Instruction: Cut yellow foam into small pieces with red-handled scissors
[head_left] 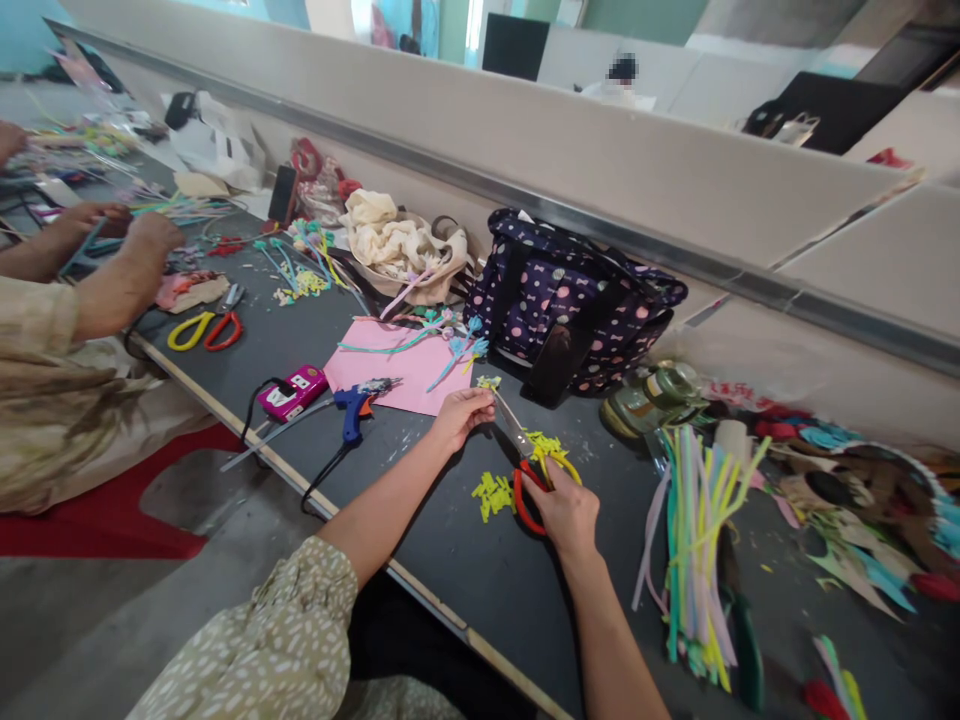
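My right hand (570, 508) grips a pair of scissors (516, 428) by its red and yellow handles, the blades pointing up and left. At the blade tips, the fingers of my left hand (463, 416) are pinched together; what they hold is too small and hidden to make out. Just past those fingertips a few pale yellow-green bits (489, 382) show. One pile of short yellow-green pieces (493, 496) lies left of the scissor handles, and another pile (545, 444) lies partly behind them.
Left of my arm are a blue glue gun (351, 412), a magenta device (294, 393) and a pink sheet (401, 365) with fuzzy stems. A dark patterned bag (577, 290) stands behind. A stem bundle (697, 560) lies right. A co-worker's hands (150, 240) work at far left.
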